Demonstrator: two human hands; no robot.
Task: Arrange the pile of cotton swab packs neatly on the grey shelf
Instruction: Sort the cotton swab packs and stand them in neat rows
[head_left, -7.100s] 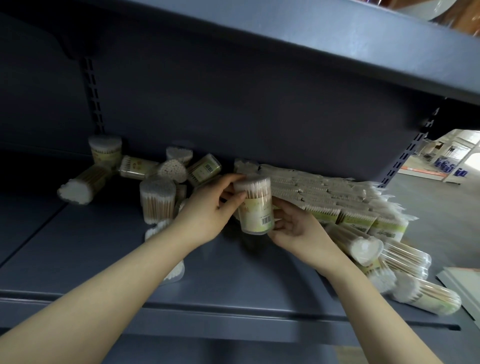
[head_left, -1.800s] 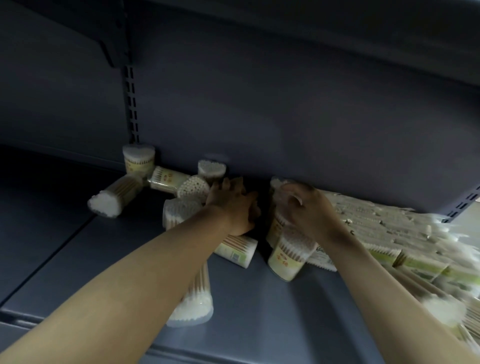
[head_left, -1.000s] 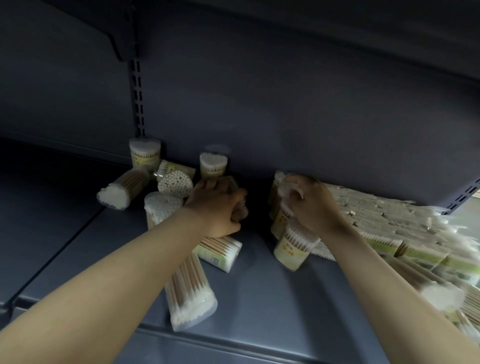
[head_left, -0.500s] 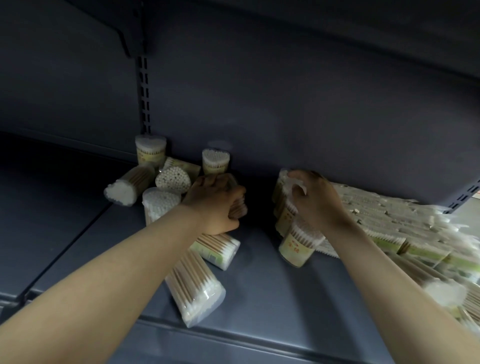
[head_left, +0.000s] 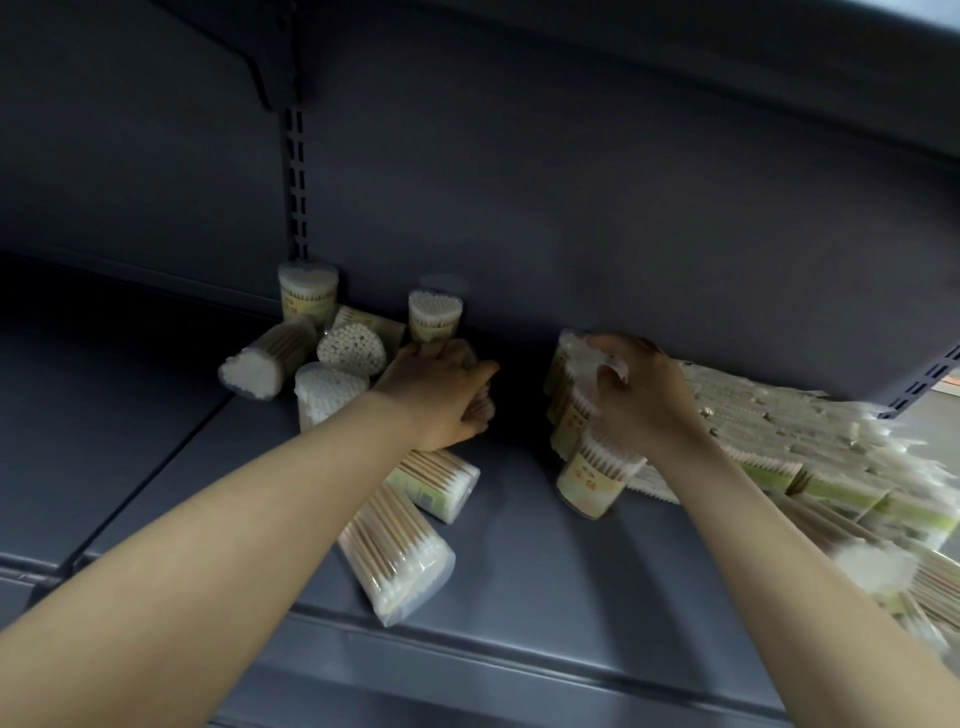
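Grey steel forms the shelf (head_left: 545, 561), its deck and back panel dim enough that the far corners fade into shadow. Both hands reach deep toward the back, well apart from each other. The left hand (head_left: 441, 395) is curled round a cotton swab pack (head_left: 480, 408) of which only a sliver of wooden sticks shows past the knuckles — the rest is hidden under the palm. The right hand (head_left: 639, 395) grips the top of an upright tub (head_left: 592, 473) that leans against a row of tubs behind it; its fingers cover the lid, and the blur there makes the exact hold hard to read.

Left of the left hand lies the loose pile: two tubs stand against the back panel (head_left: 308, 296) (head_left: 435, 314), others lie on their sides (head_left: 265, 358) (head_left: 350, 349), and one stands just beside the left wrist (head_left: 324, 392). Two more packs lie flat under the left forearm, one near the front edge (head_left: 400, 566), one behind it (head_left: 439, 480), each partly covered by the arm.

To the right, flat bagged swabs (head_left: 779, 436) lie in an overlapping stack that runs off the frame's edge, its far end smeared — single packs there cannot be told apart.
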